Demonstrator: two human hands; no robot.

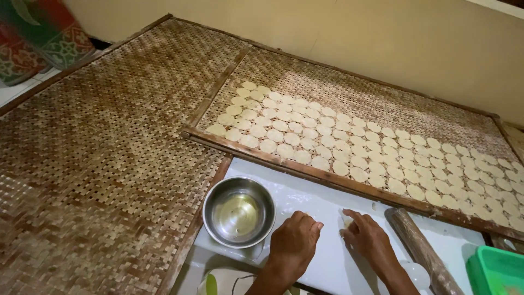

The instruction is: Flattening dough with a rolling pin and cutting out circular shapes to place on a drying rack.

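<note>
On the white desk (327, 207), below the woven tray (382, 104) of pale discs (349, 145), lies a small pale dough piece (346, 220). The right hand (367, 236) is nearer, its fingers (352, 214) pinching the dough at their twelve o'clock. The left hand (295, 240) rests loosely curled, holding nothing, at the dough's nine o'clock.

Your left hand (295, 240) and right hand (367, 236) rest on the desk (305, 199), the bowl (238, 212) to their left, the rolling pin (423, 252) to their right, and the woven tray (349, 93) of dough discs (305, 128) behind them.
</note>
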